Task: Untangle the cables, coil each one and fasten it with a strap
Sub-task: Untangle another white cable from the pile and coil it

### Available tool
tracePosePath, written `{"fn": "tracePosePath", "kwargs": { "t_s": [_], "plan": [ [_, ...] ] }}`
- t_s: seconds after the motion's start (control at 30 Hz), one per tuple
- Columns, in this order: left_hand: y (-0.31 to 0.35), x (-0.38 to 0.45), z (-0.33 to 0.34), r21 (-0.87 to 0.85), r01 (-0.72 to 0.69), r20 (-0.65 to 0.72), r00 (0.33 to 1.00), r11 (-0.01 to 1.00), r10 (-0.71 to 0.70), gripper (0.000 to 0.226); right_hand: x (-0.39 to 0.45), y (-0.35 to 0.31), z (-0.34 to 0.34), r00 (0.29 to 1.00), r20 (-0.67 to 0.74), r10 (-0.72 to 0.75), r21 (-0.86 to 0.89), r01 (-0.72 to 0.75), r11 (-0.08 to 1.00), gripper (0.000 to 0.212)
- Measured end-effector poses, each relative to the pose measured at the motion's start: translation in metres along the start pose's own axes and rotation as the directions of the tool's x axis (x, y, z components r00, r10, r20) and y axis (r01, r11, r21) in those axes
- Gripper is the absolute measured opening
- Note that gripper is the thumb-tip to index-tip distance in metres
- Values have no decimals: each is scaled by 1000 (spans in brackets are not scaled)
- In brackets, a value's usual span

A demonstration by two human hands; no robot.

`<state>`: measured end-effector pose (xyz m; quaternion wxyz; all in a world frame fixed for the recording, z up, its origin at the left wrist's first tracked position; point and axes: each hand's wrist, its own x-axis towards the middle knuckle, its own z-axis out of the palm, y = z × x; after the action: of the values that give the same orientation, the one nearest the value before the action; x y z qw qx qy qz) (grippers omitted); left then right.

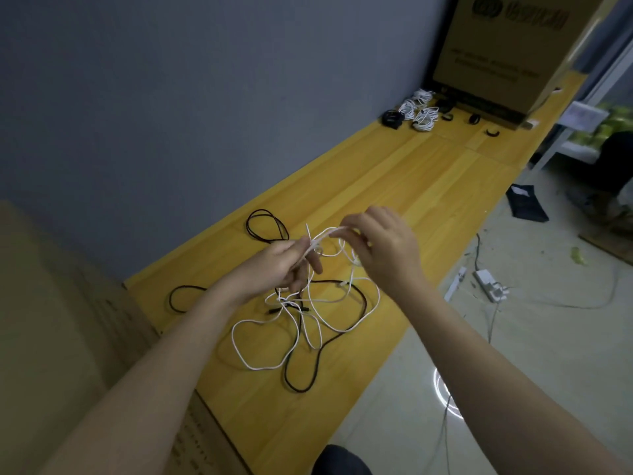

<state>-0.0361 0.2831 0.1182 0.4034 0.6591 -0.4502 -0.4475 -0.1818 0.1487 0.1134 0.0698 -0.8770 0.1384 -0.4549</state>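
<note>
Two hands work above a long yellow wood-grain worktop [428,186] against a flat grey wall [171,97], pale glossy floor [513,371] alongside. My left hand [284,265] and right hand [380,248] each pinch the thin white cable [260,366], its loops tangled on the worktop with a matte black cable [301,389]. Coiled bundles [418,109] lie far off by a cardboard box [507,56].

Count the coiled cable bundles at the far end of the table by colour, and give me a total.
White coiled bundles: 3, the clearest at
Black coiled bundles: 1
Total: 4 bundles on the wooden table. The small black loops beside them are left out; they look like loose straps, but they are too small to tell.
</note>
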Motion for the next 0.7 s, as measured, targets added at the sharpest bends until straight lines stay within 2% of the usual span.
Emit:
{"fn": "tracePosePath", "kwargs": {
  "t_s": [0.07, 0.1, 0.13, 0.2, 0.23, 0.3, 0.37, 0.43, 0.5, 0.53, 0.6, 0.67, 0.7],
  "plan": [
    [6, -2, 0, -142, -33, 15, 999, 989, 36, 57, 15, 8, 5, 989, -8, 147, 79, -146, 986, 31],
    [8, -3, 0, -220, -42, 20, 999, 975, 48, 54, 19, 9, 11, 977, 50, 205, 155, -210, 965, 29],
    [10, -4, -1, -302, -51, 15, 998, 952, 59, 49, 19, 9, 19, 954, 145, 264, 246, -293, 924, 24],
    [10, -4, -3, -420, -80, -37, 997, 904, 72, 39, 6, 7, 39, 848, 377, 372, 360, -505, 785, 18],
    [8, -2, -4, -447, -94, -71, 995, 889, 70, 37, -7, 6, 49, 782, 470, 409, 356, -592, 723, 19],
    [4, -1, -6, -463, -116, -121, 990, 879, 68, 35, -41, 5, 64, 678, 570, 463, 316, -702, 638, 23],
    [1, -1, -9, -470, -120, -123, 990, 875, 69, 32, -70, 2, 72, 613, 609, 503, 288, -762, 580, 25],
    [-2, -4, -10, -459, -114, -116, 991, 881, 68, 28, -86, -4, 72, 566, 664, 489, 221, -773, 595, 28],
    [-3, -6, -9, -422, -116, -132, 989, 899, 66, 26, -93, -14, 72, 537, 744, 397, 100, -678, 728, 30],
    [-4, -7, -8, -404, -124, -147, 987, 906, 69, 25, -95, -20, 73, 526, 783, 332, 30, -564, 825, 30],
    [-4, -7, -7, -392, -154, -192, 978, 907, 83, 25, -95, -33, 74, 490, 850, 190, -80, -237, 968, 29],
    [-5, -4, -7, -378, -194, -239, 965, 905, 107, 25, -87, -51, 69, 497, 866, 48, -99, 75, 992, 27],
    [-5, -2, -6, -340, -210, -255, 959, 917, 125, 25, -83, -58, 64, 534, 844, -41, -82, 205, 975, 27]
  ]
}}
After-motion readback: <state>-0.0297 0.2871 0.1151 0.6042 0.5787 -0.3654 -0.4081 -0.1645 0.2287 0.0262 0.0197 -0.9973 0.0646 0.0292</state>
